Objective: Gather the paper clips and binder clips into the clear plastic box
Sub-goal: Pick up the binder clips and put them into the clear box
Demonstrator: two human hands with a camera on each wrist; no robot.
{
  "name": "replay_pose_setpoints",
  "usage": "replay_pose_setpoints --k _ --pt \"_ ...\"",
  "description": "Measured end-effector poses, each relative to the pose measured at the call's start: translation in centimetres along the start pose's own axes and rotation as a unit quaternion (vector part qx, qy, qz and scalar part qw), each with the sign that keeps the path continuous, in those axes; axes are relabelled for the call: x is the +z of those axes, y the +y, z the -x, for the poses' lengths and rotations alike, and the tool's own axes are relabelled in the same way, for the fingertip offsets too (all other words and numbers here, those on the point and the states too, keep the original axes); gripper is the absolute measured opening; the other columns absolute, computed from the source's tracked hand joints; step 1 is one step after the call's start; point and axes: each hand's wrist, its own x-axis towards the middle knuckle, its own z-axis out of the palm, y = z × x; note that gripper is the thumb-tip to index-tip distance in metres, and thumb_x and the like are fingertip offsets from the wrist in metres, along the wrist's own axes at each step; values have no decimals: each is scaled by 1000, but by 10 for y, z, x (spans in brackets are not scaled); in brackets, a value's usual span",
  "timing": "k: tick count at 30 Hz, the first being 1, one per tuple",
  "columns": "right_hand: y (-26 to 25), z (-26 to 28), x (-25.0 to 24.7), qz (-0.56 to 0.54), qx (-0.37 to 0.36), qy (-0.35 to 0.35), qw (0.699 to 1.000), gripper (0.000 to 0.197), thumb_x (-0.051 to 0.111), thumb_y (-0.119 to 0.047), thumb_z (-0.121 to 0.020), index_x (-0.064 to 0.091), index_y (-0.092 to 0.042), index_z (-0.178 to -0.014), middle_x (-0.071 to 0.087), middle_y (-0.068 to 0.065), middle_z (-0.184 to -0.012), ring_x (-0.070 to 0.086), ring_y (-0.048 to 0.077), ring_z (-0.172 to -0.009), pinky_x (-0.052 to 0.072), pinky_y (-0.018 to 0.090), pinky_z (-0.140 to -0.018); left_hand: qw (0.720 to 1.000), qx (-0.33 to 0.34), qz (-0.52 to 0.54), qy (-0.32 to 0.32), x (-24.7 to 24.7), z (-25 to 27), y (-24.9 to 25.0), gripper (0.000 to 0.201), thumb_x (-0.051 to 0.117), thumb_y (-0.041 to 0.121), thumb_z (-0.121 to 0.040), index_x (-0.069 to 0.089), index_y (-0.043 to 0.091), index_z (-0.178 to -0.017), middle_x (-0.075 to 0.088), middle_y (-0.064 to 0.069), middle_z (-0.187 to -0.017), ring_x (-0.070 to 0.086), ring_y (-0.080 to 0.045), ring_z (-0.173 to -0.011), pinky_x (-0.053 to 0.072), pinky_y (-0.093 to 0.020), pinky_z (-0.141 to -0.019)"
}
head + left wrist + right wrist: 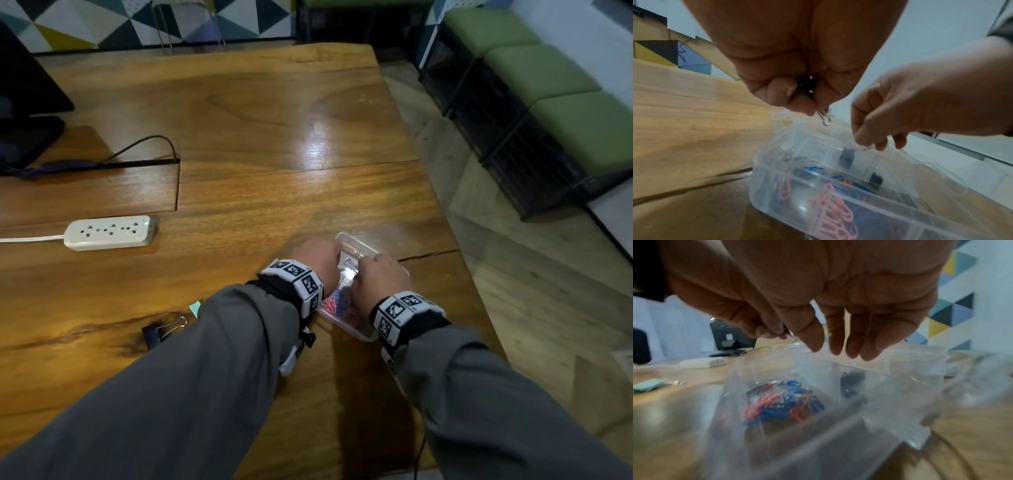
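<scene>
Fingers (797, 100) of the left hand (317, 262) pinch a binder clip (807, 87) (no legible writing) above the clear plastic box (838, 211).

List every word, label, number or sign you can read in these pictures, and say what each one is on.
No readable words or numbers in any view.
Left wrist band: black-and-white square marker codes, patterns only, no letters.
Right wrist band: the same kind of codes, no letters.
Power strip: sockets only, no legible marking.
Clear plastic box: no label visible.
</scene>
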Motion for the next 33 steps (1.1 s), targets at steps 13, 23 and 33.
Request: replay_pose_setpoints --k 13,23,33 --pt "-25 32 14 -33 -155 -59 986 19 62 -21 -90 63 -18 -109 60 8 -109 56 29 -101 47 39 -82 998 37 44 21 3 25 -27 25 57 11 -86 66 23 -106 67 -1 -107 60 -23 -97 50 -35 -82" --pt "-70 82 0 -52 -177 -16 983 28 59 -25 -93 57 -21 -121 57 1 -126 51 22 -115 47 40 -98 975 -197 29 99 10 178 -195 8 61 27 -91 62 21 -96 52 3 -91 58 -20 -83 46 -32 -71" --pt "-188 98 52 -47 -284 -137 948 24 54 -26 -96 51 -20 -119 52 7 -119 55 26 -102 51 41 -85 981 -188 -1 39 57 212 -190 40 66 45 -83 49 29 -115 49 2 -120 49 -18 -111 50 -35 -87"
